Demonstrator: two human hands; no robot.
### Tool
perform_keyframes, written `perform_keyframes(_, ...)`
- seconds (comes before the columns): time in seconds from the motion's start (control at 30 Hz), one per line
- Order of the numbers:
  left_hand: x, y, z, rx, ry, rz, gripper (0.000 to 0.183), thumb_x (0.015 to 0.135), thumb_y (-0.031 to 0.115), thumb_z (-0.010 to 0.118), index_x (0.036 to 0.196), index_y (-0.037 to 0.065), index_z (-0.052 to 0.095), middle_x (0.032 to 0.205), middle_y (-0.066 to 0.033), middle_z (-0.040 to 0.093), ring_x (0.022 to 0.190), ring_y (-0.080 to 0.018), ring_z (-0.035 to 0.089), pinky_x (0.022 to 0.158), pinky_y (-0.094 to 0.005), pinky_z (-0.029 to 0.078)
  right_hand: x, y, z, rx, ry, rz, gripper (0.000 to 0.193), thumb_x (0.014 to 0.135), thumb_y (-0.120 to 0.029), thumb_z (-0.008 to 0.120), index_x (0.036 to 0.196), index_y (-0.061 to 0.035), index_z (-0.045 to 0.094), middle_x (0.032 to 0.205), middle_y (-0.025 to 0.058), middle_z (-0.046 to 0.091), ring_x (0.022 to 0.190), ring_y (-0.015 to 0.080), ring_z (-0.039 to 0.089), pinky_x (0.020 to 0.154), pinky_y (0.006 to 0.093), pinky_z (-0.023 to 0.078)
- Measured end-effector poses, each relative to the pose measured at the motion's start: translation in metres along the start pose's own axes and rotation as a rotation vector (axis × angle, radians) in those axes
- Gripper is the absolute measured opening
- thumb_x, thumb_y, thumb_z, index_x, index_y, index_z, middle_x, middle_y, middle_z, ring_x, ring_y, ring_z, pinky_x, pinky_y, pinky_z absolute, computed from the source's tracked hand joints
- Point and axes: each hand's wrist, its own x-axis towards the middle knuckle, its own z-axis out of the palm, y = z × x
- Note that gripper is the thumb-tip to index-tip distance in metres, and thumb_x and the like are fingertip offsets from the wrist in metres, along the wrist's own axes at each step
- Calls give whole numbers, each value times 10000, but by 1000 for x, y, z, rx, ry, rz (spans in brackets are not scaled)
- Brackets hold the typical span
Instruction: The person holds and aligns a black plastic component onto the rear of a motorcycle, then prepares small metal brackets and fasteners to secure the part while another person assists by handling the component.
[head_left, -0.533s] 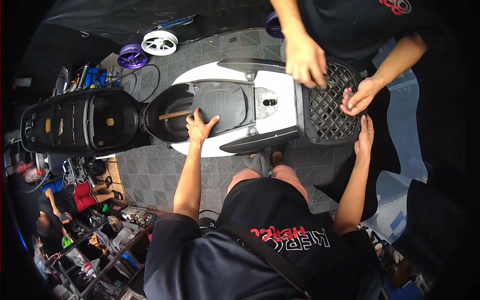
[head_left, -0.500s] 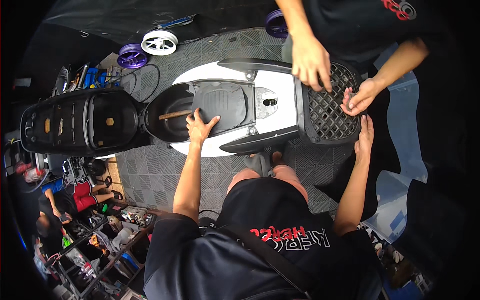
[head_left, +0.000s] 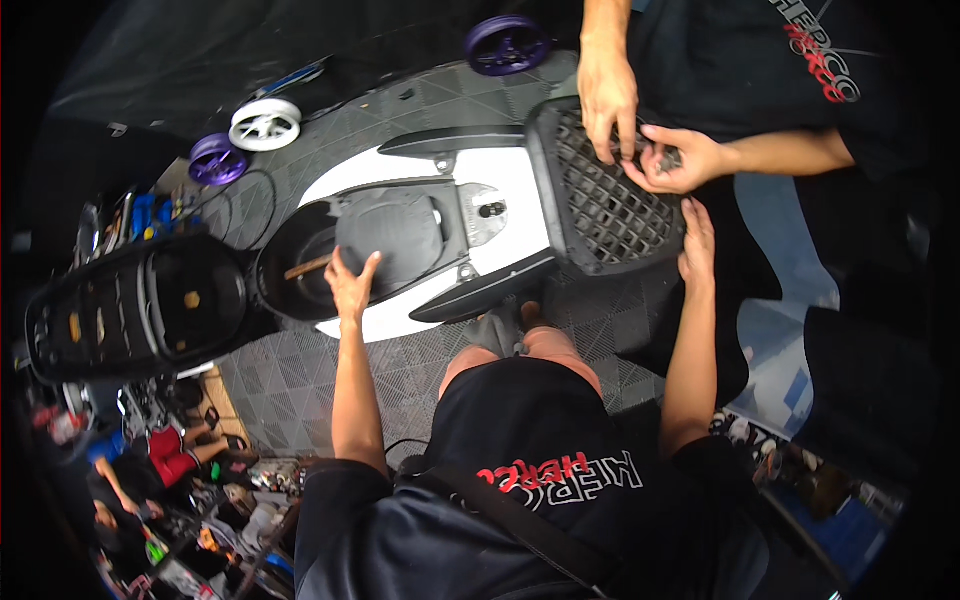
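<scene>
Head view: the wearer's left hand [head_left: 352, 285] is spread, thumb apart from fingers, at the near edge of a black cover [head_left: 400, 232]; pressure cannot be told. The right hand [head_left: 699, 240] lies with fingers straight against the outer edge of a black lattice rack [head_left: 612, 200] at the scooter's tail. Over the rack's far side, a co-worker's hands [head_left: 685, 160] come together, one palm-up with a small dark part [head_left: 672, 158], kind unclear. The cover lies over a compartment holding a brown stick [head_left: 308, 267]. The white-and-black scooter [head_left: 515, 225] stands mid-floor [head_left: 290, 385], its flipped-up seat [head_left: 195, 270] at the left. Judgement: the step in hand is steadying the scooter during work at the rack; the next move calls for an even hold. Near the floor's far-left edge lies a white wheel [head_left: 266, 125]. Markings: red and white lettering on both black shirts [head_left: 520, 400], not transcribed.
</scene>
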Motion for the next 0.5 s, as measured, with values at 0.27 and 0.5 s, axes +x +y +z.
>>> perform_keyframes(0.27, 12, 5, 13, 150, 152, 3, 1051, 741, 715, 785, 1521, 131, 394, 1537, -311, 337, 1414, -494, 388, 1083, -605, 426, 6, -4, -5, -225, 32, -76, 546, 1000, -316, 695, 1387, 44, 559, 1381, 135, 596, 1311, 204, 508, 1129, 339, 354)
perform_keyframes(0.5, 20, 0, 9, 83, -49, -119, 1265, 659, 719, 836, 1619, 137, 252, 1600, -326, 248, 1466, -521, 291, 1159, -611, 336, 12, 3, -11, -138, -6, -6, 572, 1024, -339, 665, 1420, 47, 518, 1371, 100, 567, 1329, 157, 440, 1155, 330, 274)
